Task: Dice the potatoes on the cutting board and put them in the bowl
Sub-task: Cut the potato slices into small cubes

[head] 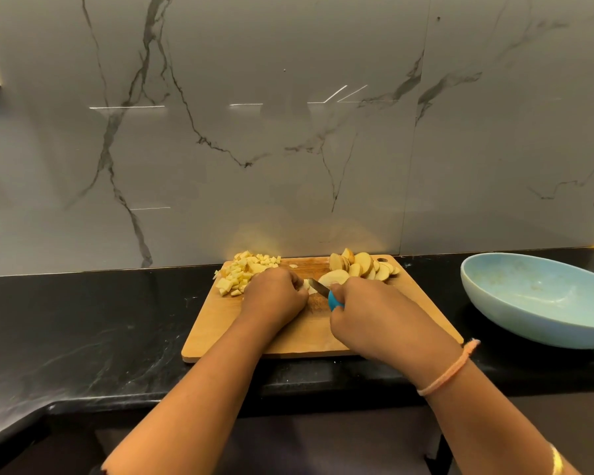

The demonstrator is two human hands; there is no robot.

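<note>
On the flat brown wooden cutting board [227, 330]: a heap of small yellow potato cubes [240, 272] at the far left corner, round brown-skinned potato slices [364, 265] at the far right. No cubes yet in the big light blue bowl [515, 313], off to the right on the black counter [83, 330]. Left hand [275, 296] curled over a pale potato piece [306, 286], pinning it down. Right hand [374, 313] wrapped tight round the small blue-handled knife [324, 293], blade just beside the left fingers. Could nick a finger if the blade slips sideways. Could also bump cubes off the board's edge.
</note>
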